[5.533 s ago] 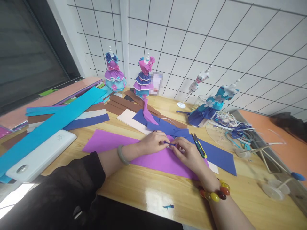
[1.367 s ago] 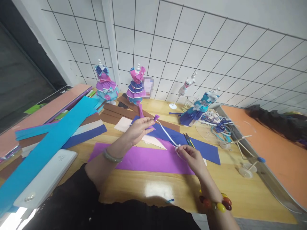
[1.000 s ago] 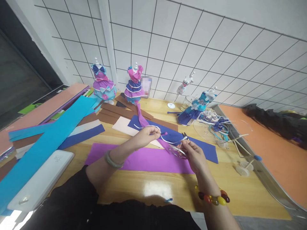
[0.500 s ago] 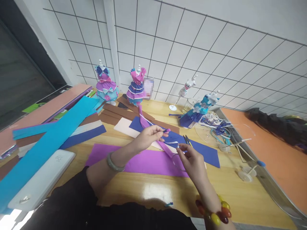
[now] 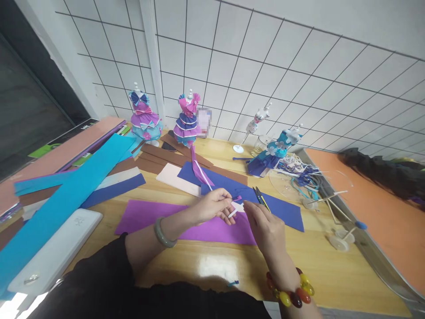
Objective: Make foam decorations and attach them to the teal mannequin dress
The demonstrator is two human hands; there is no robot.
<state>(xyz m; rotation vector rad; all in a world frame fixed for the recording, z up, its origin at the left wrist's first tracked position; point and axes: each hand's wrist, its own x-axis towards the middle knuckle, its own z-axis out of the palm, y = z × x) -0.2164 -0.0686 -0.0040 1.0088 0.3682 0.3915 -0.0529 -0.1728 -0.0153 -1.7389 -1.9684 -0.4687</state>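
Observation:
My left hand (image 5: 215,206), with a bangle on the wrist, is closed on a small purple strip (image 5: 237,198) pinched at its fingertips. A white strip (image 5: 236,209) lies by its fingers. My right hand (image 5: 267,226) is just to the right, its fingers bent together near the white strip; whatever it pinches is hidden. A purple ribbon with a white edge (image 5: 202,173) runs from the dress form down towards my left hand. Under both hands are a purple paper sheet (image 5: 146,219) and a dark blue sheet (image 5: 285,208). Black-and-yellow scissors (image 5: 261,198) lie behind my right hand.
Dress forms (image 5: 146,115) (image 5: 186,119) stand at the back, with a bare form (image 5: 257,122) and a blue-dressed form (image 5: 277,150) to the right. Blue paper strips (image 5: 76,181) and a white device (image 5: 56,252) lie left. Ribbon scraps (image 5: 302,173) and wooden sticks (image 5: 337,212) lie right.
My left hand has moved slightly right and down, closer to my right hand. My right hand has turned more palm-down. The purple ribbon hangs differently, and the white strip now lies between the hands.

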